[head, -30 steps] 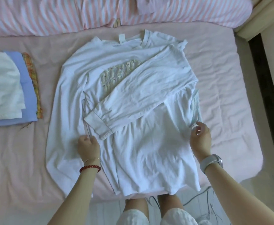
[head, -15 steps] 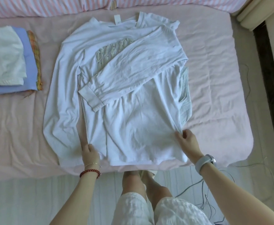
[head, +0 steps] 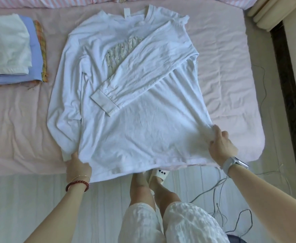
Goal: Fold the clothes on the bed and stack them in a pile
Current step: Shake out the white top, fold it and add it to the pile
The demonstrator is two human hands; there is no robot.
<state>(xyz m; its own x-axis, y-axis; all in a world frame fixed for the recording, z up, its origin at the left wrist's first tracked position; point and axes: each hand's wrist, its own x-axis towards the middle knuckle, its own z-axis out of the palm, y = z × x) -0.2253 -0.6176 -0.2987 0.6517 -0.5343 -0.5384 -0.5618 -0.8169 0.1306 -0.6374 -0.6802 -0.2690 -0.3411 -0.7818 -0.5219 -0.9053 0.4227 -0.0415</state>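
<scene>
— Where, and pointing which way?

— Spread flat on the pink bed (head: 231, 71): a white shirt (head: 143, 130). Collar (head: 150, 14) toward the striped bedding (head: 38, 1) at the far side, hem (head: 135, 168) at the near edge, partly hanging over it. Long axis from far to near, leaning a little to the right at the near end.

— Looks like?

— Long-sleeved, thin, creased. Pale lettering on the chest, half hidden. One sleeve (head: 143, 71) folded diagonally across the front, cuff (head: 105, 104) ending near the middle. Other sleeve lying straight down the left side. Small tag (head: 126, 12) showing beside the collar.

— Hands?

— Left hand (head: 78, 166) at the near left hem corner, thumb on the cloth, fingers hidden underneath: seems to grip, but cannot tell for sure. Beaded bracelet (head: 77, 184) on that wrist. Right hand (head: 221, 146) curled tight round a bunch of cloth at the right edge, fabric pulled into radiating wrinkles there. Watch (head: 235, 162) on that wrist.

— Anything else?

— A pile (head: 12, 50) at the far left, well apart from the shirt: white on top, blue under it, plaid at the bottom. Cables (head: 219, 186) on the floor, right.
</scene>
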